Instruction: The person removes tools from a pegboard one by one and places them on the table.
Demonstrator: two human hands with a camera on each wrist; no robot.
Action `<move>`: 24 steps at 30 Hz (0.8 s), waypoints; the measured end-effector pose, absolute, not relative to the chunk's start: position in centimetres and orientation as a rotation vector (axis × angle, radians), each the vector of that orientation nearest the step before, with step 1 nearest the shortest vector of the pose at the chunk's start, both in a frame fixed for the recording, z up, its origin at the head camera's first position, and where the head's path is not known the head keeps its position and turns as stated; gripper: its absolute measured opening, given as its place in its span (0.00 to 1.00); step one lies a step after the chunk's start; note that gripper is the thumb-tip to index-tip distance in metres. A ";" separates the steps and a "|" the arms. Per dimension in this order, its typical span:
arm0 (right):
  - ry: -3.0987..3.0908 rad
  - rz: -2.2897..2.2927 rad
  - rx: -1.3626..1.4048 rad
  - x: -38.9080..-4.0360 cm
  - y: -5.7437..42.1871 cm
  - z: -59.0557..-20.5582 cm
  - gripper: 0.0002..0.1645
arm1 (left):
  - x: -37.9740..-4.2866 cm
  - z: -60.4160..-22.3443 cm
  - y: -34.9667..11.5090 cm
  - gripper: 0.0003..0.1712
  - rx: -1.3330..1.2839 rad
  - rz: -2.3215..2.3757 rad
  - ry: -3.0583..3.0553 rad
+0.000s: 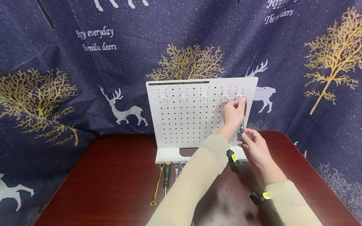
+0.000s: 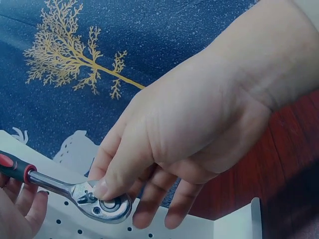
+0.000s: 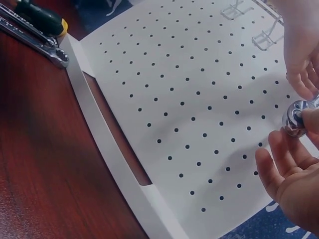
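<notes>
A ratchet wrench point(image 2: 52, 184) with a chrome head and a dark green and red handle is upright before the right edge of the white pegboard point(image 1: 195, 125), head down. My left hand point(image 1: 234, 113) grips its handle up by the rightmost wire hook point(image 1: 240, 94); the fingers partly cover the handle. Lower down, my right hand point(image 1: 255, 147) pinches the ratchet head, with the thumb pressed on its face. In the left wrist view my right hand point(image 2: 184, 129) fills the middle. Whether the handle sits in the hook cannot be told.
More wire hooks point(image 1: 183, 95) line the board's top row. On the table point(image 1: 113, 175) before the board's base point(image 1: 167, 155) lie a gold wrench point(image 1: 157, 185), a screwdriver point(image 1: 167, 172) and chrome wrenches point(image 1: 176, 171), partly behind my left sleeve. A patterned curtain point(image 1: 127, 62) hangs behind.
</notes>
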State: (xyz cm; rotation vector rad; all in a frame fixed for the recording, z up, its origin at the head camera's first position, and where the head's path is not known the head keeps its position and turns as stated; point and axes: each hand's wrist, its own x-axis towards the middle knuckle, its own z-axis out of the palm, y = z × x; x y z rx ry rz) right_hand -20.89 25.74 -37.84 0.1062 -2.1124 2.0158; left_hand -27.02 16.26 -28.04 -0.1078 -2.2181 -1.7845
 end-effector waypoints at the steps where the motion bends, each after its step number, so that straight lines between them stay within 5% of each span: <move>1: -2.108 2.021 0.106 -20.8 25.7 -37.8 0.09 | -27.0 -28.0 16.2 0.19 -0.113 -1.785 -2.217; 24: -1.964 2.200 0.265 -19.6 25.5 -38.7 0.08 | -26.7 -29.3 13.4 0.14 -0.464 -1.859 -2.257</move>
